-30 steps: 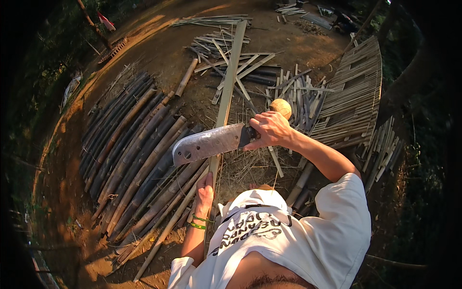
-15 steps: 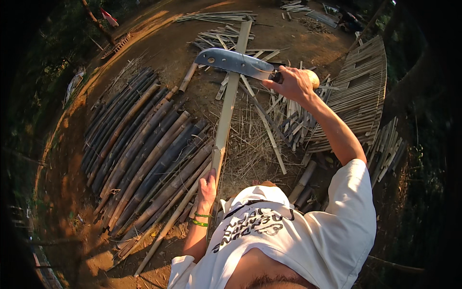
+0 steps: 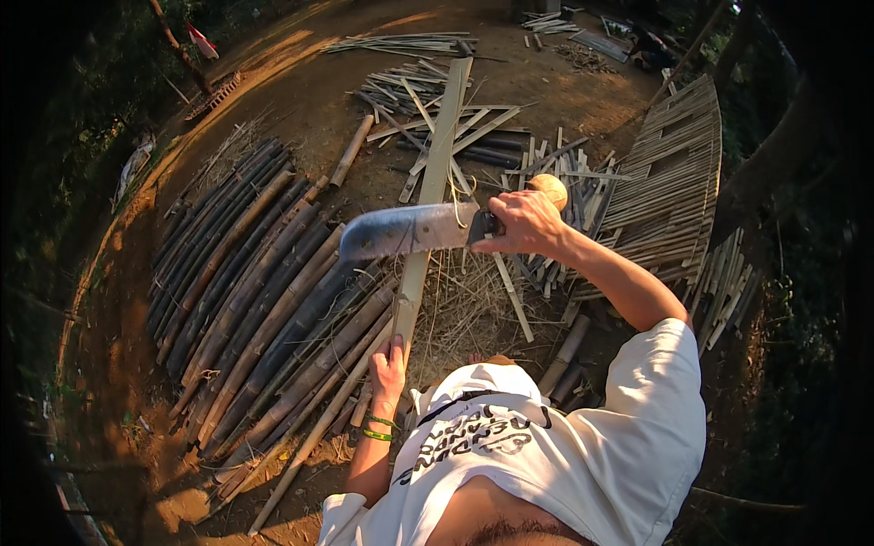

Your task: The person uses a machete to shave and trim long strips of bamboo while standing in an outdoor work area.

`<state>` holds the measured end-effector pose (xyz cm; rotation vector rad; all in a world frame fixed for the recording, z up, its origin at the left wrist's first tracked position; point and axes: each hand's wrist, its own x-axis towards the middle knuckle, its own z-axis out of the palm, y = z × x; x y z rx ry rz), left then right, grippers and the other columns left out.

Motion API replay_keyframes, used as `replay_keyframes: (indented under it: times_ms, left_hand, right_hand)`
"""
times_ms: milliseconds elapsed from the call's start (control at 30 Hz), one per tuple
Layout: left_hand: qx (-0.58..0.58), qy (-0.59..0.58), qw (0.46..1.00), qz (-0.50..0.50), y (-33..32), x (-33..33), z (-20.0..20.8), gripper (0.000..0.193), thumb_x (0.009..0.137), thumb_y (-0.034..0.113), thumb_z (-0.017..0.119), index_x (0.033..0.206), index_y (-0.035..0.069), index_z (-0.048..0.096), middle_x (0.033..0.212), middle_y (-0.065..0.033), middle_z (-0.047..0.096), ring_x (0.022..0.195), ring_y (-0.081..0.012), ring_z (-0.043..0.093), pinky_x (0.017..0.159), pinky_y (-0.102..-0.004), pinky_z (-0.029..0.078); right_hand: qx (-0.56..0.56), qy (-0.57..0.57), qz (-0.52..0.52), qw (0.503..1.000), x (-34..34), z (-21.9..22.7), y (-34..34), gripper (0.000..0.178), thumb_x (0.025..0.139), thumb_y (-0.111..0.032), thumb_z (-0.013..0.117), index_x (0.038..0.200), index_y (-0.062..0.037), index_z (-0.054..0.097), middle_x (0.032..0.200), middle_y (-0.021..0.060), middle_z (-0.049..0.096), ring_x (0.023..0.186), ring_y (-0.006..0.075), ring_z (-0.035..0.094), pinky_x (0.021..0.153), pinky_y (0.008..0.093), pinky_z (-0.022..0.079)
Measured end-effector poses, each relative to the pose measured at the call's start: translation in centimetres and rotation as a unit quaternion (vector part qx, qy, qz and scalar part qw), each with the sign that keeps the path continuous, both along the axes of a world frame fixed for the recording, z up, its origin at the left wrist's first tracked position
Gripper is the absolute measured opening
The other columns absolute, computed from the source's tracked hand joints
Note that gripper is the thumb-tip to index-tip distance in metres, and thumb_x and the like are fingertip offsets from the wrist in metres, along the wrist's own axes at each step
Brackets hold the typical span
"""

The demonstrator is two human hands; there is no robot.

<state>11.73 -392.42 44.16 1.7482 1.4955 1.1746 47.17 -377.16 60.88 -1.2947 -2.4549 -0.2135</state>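
Observation:
My right hand [image 3: 528, 221] is closed round the handle of a broad machete [image 3: 401, 231], whose pale rounded butt end shows above the fist. The wide steel blade points left and lies across a long, pale split bamboo strip [image 3: 442, 150]. A thin curled shaving hangs by the blade near the handle. Lower down, my left hand [image 3: 388, 369] grips the near end of the strip, with the thumb along it. From there the strip runs away from me, its far end over the scattered slats. Green bands circle my left wrist.
Dark bamboo poles [image 3: 264, 291] lie in a large pile at left. Several pale slats [image 3: 482, 127] are strewn ahead. A slatted bamboo panel [image 3: 669, 182] stands at right, beside more split pieces [image 3: 728, 287]. Fine shavings [image 3: 464, 305] cover the ground before me.
My right hand has drawn the machete toward me along the bamboo strip, from its far part to nearer its middle. A curled shaving now shows by the blade. My left hand keeps its grip.

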Motion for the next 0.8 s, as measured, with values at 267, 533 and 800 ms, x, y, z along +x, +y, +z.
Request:
replay_keyframes:
  times_ms: [267, 533, 800]
  left_hand:
    - [-0.205, -0.045, 0.977, 0.028, -4.3, -1.7, -0.6, 0.038, 0.1, 0.028, 0.053, 0.081, -0.005, 0.056, 0.063, -0.023, 0.052, 0.061, -0.0381, 0.053, 0.055, -0.0427, 0.039]
    - [-0.003, 0.082, 0.989, 0.123, -4.0, -1.1, 1.2, 0.038, 0.098, 0.03, 0.058, 0.08, -0.004, 0.055, 0.065, -0.0272, 0.056, 0.062, -0.0482, 0.056, 0.051, -0.0495, 0.039]
    - [-0.022, 0.114, 0.979, 0.169, -2.9, 0.4, 1.9, 0.037, 0.096, 0.028, 0.059, 0.075, -0.001, 0.054, 0.06, -0.0244, 0.055, 0.058, -0.0462, 0.056, 0.05, -0.0497, 0.039]
  right_hand:
    - [0.089, 0.087, -0.415, 0.901, 17.3, 8.6, 12.8, 0.096, 0.08, -0.088, 0.037, 0.087, 0.0009, 0.073, 0.072, 0.0171, 0.069, 0.073, 0.0339, 0.071, 0.07, 0.0484, 0.054]
    - [-0.084, 0.499, -0.28, 0.816, 11.5, 3.3, 6.0, 0.076, 0.09, -0.076, 0.045, 0.063, -0.0048, 0.045, 0.056, -0.0004, 0.04, 0.056, 0.0111, 0.038, 0.053, 0.0348, 0.033]
    - [-0.002, 0.195, -0.034, 0.98, -3.9, -6.5, -6.1, 0.066, 0.071, -0.069, 0.074, 0.07, -0.0059, 0.053, 0.061, 0.0068, 0.054, 0.054, 0.0252, 0.06, 0.052, 0.039, 0.047]
